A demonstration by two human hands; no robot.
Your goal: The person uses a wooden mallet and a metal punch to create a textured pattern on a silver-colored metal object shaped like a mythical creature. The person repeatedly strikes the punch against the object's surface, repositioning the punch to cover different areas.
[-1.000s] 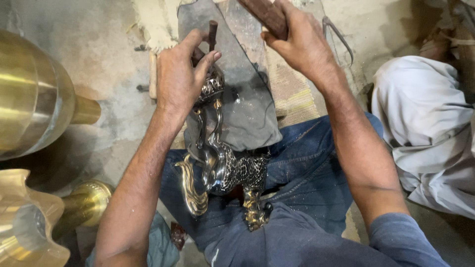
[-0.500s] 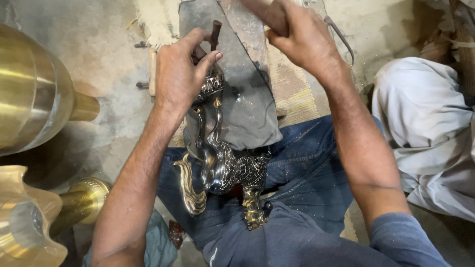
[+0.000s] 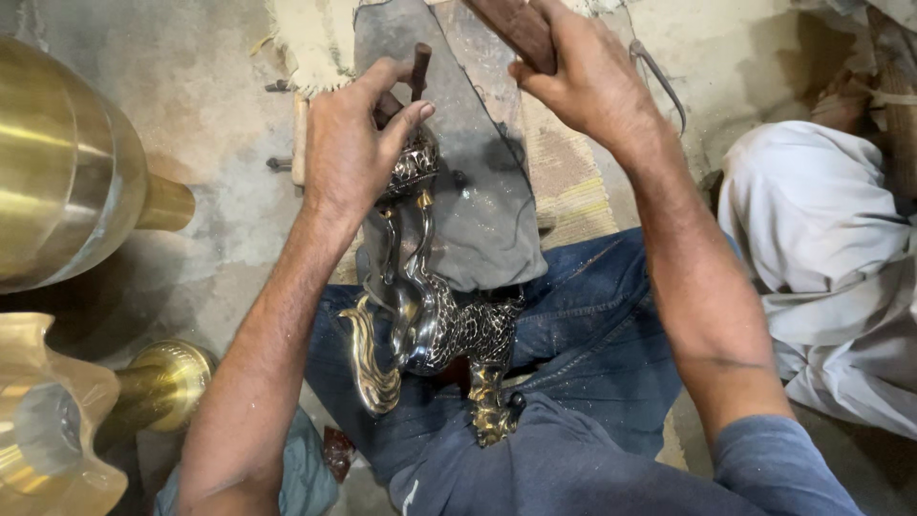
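A dark, shiny metal figurine [image 3: 425, 320] with brass-coloured feet lies across my lap on blue jeans, its upper end resting on a grey cloth pad [image 3: 478, 191]. My left hand [image 3: 349, 143] pinches a thin dark chisel [image 3: 418, 69] upright against the figurine's patterned top. My right hand [image 3: 587, 81] is raised above the pad, closed on a brown wooden mallet handle [image 3: 511, 29] whose head is out of view.
Two large polished brass vessels stand at the left: a wide one [image 3: 57, 162] and a fluted one [image 3: 53, 420]. Another person in white clothing [image 3: 831, 248] sits at the right. Small nails and a wooden tool [image 3: 298, 139] lie on the dusty concrete floor.
My right hand with the mallet handle has shifted slightly up and left over the pad. My left hand keeps the chisel on the figurine.
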